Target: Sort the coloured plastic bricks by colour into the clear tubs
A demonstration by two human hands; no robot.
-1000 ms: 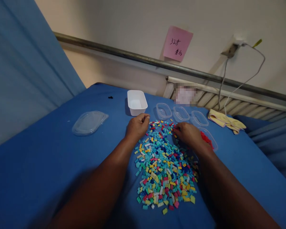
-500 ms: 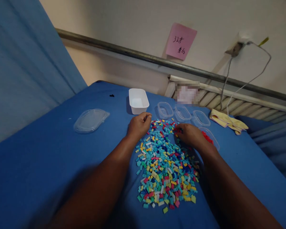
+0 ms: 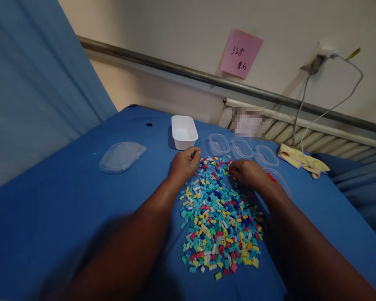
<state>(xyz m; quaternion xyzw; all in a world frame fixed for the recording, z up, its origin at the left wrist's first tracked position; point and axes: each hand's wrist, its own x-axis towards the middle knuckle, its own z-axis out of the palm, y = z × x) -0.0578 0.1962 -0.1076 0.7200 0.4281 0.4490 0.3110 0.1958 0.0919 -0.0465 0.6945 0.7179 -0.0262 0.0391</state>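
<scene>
A wide pile of small toy building bricks (image 3: 219, 217), in turquoise, blue, yellow, red, green and white, lies spread on the blue cloth. My left hand (image 3: 184, 164) is closed beside the pile's far left edge, thumb against the curled fingers; whatever it holds is hidden. At the far right edge of the pile, my right hand (image 3: 247, 172) reaches down with fingers pinched together among the bricks. Its fingertips are too dark to show what is between them. Partly behind my right wrist is a clear tub (image 3: 284, 186) with red bricks (image 3: 272, 177) in it.
Behind my left hand stands a white container (image 3: 184, 144). Three clear tubs (image 3: 219, 151) line the far side, near a yellow cloth (image 3: 301, 160). Clear lids (image 3: 120, 158) lie at left, with a small black object (image 3: 149, 124) beyond. A metal rail (image 3: 163, 66) crosses the wall.
The view has shifted slightly. My right hand's fingers have drawn closer together at the bricks, and the red by its fingertips is no longer visible. My left hand stays closed in place.
</scene>
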